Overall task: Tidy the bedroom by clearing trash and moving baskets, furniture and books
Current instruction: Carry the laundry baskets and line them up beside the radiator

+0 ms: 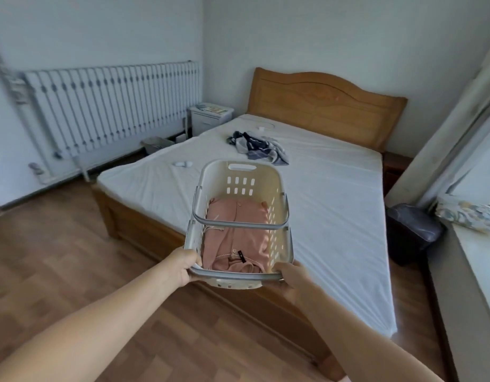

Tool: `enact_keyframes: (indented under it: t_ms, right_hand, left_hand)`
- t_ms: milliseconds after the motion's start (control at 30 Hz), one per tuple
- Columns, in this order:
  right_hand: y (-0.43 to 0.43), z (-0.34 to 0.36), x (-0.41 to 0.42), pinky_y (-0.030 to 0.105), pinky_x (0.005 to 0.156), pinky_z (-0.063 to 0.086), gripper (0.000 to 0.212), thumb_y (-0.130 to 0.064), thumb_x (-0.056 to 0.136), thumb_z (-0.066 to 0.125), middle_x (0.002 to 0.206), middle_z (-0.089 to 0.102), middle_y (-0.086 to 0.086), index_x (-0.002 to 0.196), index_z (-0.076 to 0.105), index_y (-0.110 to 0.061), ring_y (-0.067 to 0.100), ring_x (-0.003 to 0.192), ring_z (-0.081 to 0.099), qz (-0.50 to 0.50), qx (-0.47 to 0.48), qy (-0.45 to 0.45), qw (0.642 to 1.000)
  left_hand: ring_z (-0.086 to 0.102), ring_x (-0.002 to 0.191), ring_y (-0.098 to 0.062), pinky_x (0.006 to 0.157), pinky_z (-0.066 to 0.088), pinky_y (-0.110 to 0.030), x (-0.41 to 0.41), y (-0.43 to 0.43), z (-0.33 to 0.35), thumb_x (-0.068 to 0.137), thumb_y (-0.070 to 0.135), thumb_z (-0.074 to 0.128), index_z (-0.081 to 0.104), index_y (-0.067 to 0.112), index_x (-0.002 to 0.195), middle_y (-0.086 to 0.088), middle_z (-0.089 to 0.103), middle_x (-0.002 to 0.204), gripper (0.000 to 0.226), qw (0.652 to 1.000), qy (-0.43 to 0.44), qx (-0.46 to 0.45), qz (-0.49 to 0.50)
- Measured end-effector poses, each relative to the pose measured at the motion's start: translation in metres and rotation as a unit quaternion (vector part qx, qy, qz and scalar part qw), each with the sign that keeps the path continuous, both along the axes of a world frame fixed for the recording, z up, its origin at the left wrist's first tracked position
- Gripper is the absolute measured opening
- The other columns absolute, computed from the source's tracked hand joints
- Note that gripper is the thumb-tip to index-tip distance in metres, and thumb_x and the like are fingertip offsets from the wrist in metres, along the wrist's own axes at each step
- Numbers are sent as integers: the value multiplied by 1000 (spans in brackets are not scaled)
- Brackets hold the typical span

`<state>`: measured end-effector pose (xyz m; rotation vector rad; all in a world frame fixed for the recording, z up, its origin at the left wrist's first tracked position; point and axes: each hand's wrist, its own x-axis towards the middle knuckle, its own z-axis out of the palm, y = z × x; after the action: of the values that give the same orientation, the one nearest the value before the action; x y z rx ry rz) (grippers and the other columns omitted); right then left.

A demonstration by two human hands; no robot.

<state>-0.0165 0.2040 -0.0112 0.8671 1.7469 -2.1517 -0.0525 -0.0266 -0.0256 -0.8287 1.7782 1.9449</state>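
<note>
A: Wood floor point(59, 244) runs up to a bed point(335, 205) with a white sheet and a wooden headboard point(321, 103), and a radiator point(108, 106) lines the left wall. Where's the laundry basket point(233, 277)?

B: Out in front, held over the bed's near edge. Whether it touches the sheet, I can't tell. A pink garment point(235, 238) lies inside.

A: And the hands?

B: The left hand point(183, 267) grips the near rim at its left corner, fingers curled round it. The right hand point(295, 282) holds the right corner likewise.

A: Anything on the sheet?

B: Crumpled blue-and-white clothing point(259, 147), beyond the basket towards the headboard. A dark bag point(412, 232) sits on the floor beside the bed's right side.
</note>
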Motion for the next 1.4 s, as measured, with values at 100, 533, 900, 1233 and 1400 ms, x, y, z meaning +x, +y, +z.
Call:
enact_keyframes:
  t_ms: [100, 533, 900, 1233, 1400]
  right_hand:
    - [-34, -4, -10, 59, 80, 54, 35, 14, 88, 44, 97, 52, 16, 120, 44, 0, 33, 76, 61, 25, -6, 7, 1000]
    - [-139, -20, -61, 59, 84, 53, 21, 14, 86, 48, 91, 52, 16, 92, 51, -6, 41, 94, 58, 133, -22, 10, 991]
    - [-210, -29, -171, 56, 80, 55, 19, 12, 86, 49, 90, 49, 16, 100, 51, 0, 32, 80, 59, 237, 0, -14, 972]
    - [-262, -16, -281, 53, 79, 55, 18, 11, 87, 54, 90, 51, 13, 94, 55, -6, 30, 82, 58, 321, -2, -19, 947]
    - [-296, -27, -310, 55, 85, 54, 22, 11, 87, 53, 93, 54, 13, 100, 55, -7, 36, 93, 59, 351, -17, -27, 936]
  left_hand:
    - [58, 77, -45, 37, 51, -39, 5, -33, -2, 78, -25, 37, 50, -6, 119, -28, 51, 112, 47, 999, 0, -5, 40]
    - [57, 100, -51, 72, 53, -50, 12, -127, -1, 81, -26, 42, 45, -3, 112, -28, 48, 120, 39, 981, -11, 15, 194]
    - [49, 113, -55, 90, 50, -54, -56, -184, -11, 86, -24, 38, 39, -7, 129, -33, 38, 135, 47, 956, -46, 19, 290]
    - [47, 117, -53, 90, 50, -54, -135, -220, -5, 85, -24, 37, 41, -2, 130, -29, 38, 137, 51, 923, -57, 43, 378]
    - [47, 118, -52, 92, 49, -55, -150, -244, -7, 85, -24, 36, 43, 0, 128, -28, 40, 136, 49, 906, -59, 44, 416]
